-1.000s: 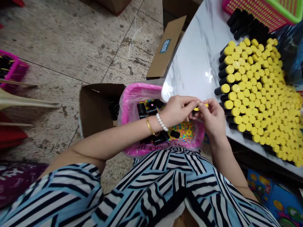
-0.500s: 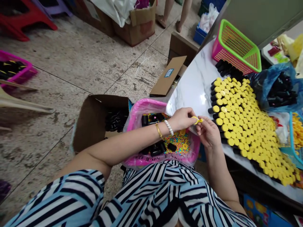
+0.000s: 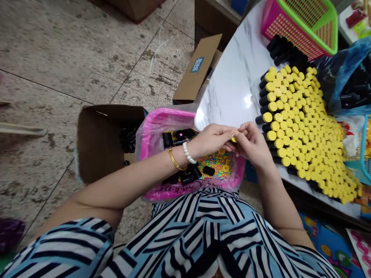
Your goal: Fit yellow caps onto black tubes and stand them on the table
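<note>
My left hand (image 3: 213,139), with a pearl bracelet and a gold bangle at the wrist, meets my right hand (image 3: 249,141) over the pink tub. Both hands are closed, fingertips pressed together around a small yellow cap (image 3: 233,139). Most of this cap is hidden by the fingers. Beneath them, the plastic-lined pink tub (image 3: 162,114) holds tiny multicoloured beads (image 3: 218,164), black cylinders (image 3: 189,175) and a loose yellow round piece (image 3: 225,168). To the right of my right hand, many black tubes with yellow round tops (image 3: 295,127) lie packed together on the table.
The white marble-patterned table (image 3: 232,73) has its rounded corner above the tub. On it are a pink-and-green basket (image 3: 301,33) and a blue bag of black parts (image 3: 333,77). An open cardboard box (image 3: 98,143) stands left of the tub, another box (image 3: 197,73) beyond.
My hands have come together, the right thumb now over the yellow cap and the small yellow piece no longer distinct. The camera view has tilted down, taking the bystander's legs out of view.
</note>
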{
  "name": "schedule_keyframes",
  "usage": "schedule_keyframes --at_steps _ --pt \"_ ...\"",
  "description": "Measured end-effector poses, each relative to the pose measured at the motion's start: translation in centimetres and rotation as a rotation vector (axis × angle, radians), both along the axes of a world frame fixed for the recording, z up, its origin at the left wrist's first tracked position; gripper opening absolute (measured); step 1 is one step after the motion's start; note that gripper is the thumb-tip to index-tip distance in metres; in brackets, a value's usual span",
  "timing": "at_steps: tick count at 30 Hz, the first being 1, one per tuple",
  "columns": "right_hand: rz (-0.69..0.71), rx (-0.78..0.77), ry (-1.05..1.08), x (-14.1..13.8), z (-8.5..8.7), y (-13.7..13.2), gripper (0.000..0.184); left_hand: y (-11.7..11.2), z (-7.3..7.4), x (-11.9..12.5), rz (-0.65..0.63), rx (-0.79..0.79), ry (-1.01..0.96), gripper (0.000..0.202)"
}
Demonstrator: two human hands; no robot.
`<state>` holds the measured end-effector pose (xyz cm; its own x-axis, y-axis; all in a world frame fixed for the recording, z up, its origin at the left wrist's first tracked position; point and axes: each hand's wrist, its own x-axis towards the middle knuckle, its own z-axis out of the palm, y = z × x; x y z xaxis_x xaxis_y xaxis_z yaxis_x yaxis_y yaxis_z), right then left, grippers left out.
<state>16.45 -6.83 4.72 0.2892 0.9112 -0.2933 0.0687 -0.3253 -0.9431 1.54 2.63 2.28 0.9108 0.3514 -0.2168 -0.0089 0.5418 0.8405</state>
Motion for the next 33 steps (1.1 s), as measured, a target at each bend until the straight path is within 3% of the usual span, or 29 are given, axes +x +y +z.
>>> schedule_keyframes --at_steps 6,9,13,17,21,24,28,30,33 --pt "-0.024 0.125 -0.552 -1.5 0.2 -1.2 0.014 -0.7 -1.5 -0.1 0.049 0.170 -0.055 0.042" --pt "0.080 0.205 -0.911 -1.7 0.9 -2.0 0.027 -0.6 -1.9 -0.1 0.095 0.119 -0.039 0.050" --pt "0.238 0.217 -1.362 -0.9 2.4 -2.8 0.032 -0.3 -0.9 -0.7 0.100 0.079 -0.067 0.059" --pt "0.170 0.197 -1.539 1.7 2.6 -2.9 0.032 0.0 0.2 -3.1 0.226 0.452 0.030 0.039" --pt "0.024 0.121 -1.605 4.4 1.5 -2.9 0.030 -0.3 -1.0 -7.0 0.353 0.937 0.207 0.025" --pt "-0.030 0.163 -1.626 5.2 0.9 -3.2 0.025 -1.2 -2.9 -9.3 0.131 1.254 0.364 0.023" --pt "-0.070 0.316 -1.505 3.4 1.1 -5.0 0.023 -3.3 -4.8 -10.4 -0.275 1.491 0.657 0.026" --pt "0.021 0.401 -1.374 1.4 1.0 -6.3 0.025 -4.3 -5.1 -10.1 -0.376 1.570 0.722 0.025" --pt "0.268 0.442 -1.206 -1.4 -0.2 -8.1 0.023 -4.9 -5.2 -9.1 -0.414 1.677 0.715 0.018"
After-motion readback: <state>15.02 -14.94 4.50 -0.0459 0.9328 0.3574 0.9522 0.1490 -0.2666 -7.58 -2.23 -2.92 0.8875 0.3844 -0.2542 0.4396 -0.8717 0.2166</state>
